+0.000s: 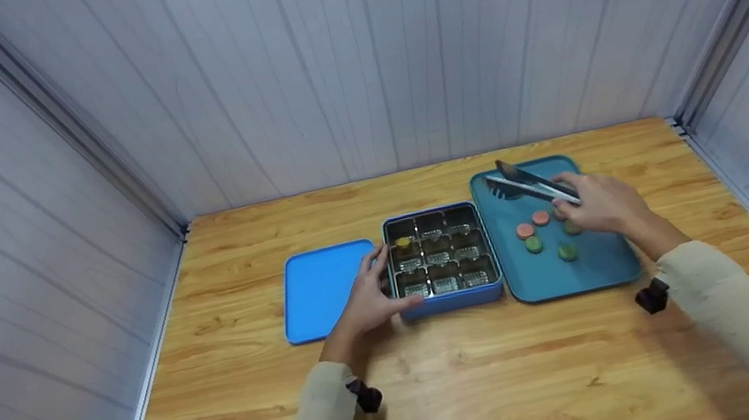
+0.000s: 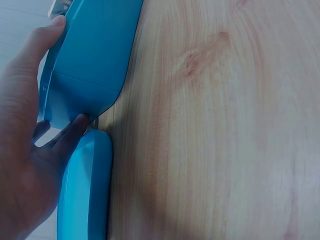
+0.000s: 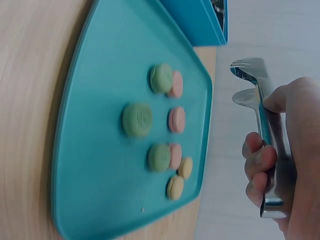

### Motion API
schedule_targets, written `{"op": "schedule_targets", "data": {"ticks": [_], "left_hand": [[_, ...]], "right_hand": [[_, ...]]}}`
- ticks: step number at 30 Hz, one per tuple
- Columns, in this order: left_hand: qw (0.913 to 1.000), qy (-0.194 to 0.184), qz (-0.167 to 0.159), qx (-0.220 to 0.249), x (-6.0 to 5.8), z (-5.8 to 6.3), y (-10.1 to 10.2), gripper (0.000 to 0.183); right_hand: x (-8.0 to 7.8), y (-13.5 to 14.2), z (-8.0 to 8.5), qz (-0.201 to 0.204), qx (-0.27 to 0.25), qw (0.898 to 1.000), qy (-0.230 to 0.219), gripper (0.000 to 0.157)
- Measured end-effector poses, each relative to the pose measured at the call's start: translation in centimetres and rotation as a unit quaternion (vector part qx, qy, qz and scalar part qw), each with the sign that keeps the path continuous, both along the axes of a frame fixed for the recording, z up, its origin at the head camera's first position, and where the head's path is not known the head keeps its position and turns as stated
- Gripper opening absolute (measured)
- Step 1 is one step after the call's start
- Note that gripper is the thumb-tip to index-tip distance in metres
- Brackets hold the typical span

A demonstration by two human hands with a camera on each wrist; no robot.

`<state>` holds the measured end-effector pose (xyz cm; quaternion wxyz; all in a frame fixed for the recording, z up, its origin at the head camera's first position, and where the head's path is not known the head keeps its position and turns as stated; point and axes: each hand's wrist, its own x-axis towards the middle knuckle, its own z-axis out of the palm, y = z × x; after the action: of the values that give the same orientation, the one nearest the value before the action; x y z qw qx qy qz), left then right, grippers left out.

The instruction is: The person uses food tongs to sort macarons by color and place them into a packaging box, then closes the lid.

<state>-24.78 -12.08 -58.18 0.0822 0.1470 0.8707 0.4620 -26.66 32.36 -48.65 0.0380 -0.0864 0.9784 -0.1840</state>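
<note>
On the left part of a wood-grained table [image 1: 449, 380], we see a flat, bright-blue square lid [image 1: 323, 287]. Beside it, the left hand [image 1: 368, 298] holds the near left corner of a blue, straight-walled box [image 1: 454, 301], thumb at the front and fingers along the left wall. Its dark, glossy insert [image 1: 437, 258] has nine compartments; a round yellow macaron [image 1: 402, 242] lies in the far left one. To the right, a teal rectangular tray [image 1: 539, 281] bears three round green macarons [image 1: 567, 253], three round pink macarons [image 1: 525, 231] and two round pale-yellow macarons [image 3: 175, 187]. Further right, raised off the tray, the right hand [image 1: 605, 200] grips shiny metal tongs [image 3: 284, 175], their tips apart with nothing between them. We judge the step in hand to be fetching another macaron, early in filling the box; the next move calls, we think, for lowering the tongs over one and squeezing lightly
</note>
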Motion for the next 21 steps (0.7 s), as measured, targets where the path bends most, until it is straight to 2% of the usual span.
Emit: {"op": "schedule_targets", "data": {"ticks": [7,8,10,13,15,17,21], "left_hand": [[0.9999,-0.002,-0.001,0.011,-0.1,0.0,0.0,0.123],[0.9999,0.001,-0.001,0.010,-0.1,0.0,0.0,0.124],[0.9997,0.023,-0.006,0.001,-0.4,-0.9,-0.3,0.123],[0.9995,0.030,-0.010,0.002,-0.4,-1.0,-0.3,0.122],[0.9996,0.027,-0.012,0.001,-0.3,-0.9,-0.3,0.121],[0.9999,0.007,-0.011,0.009,0.0,0.0,-0.1,0.122],[0.9999,-0.002,-0.012,0.006,0.0,0.1,-0.1,0.122]], "right_hand": [[-0.1,2.0,0.5,-0.013,0.017,1.000,-0.004,0.057],[-0.1,2.3,0.5,-0.013,0.018,1.000,-0.002,0.057],[-0.1,2.9,0.6,-0.013,0.023,1.000,0.002,0.057],[-0.1,3.7,0.4,-0.013,0.025,1.000,0.000,0.058],[-0.1,4.2,0.3,-0.015,0.023,1.000,-0.004,0.058],[-0.1,4.6,0.1,-0.020,0.020,1.000,-0.007,0.058],[-0.1,5.3,-0.2,-0.032,0.018,0.999,-0.006,0.057]]}}
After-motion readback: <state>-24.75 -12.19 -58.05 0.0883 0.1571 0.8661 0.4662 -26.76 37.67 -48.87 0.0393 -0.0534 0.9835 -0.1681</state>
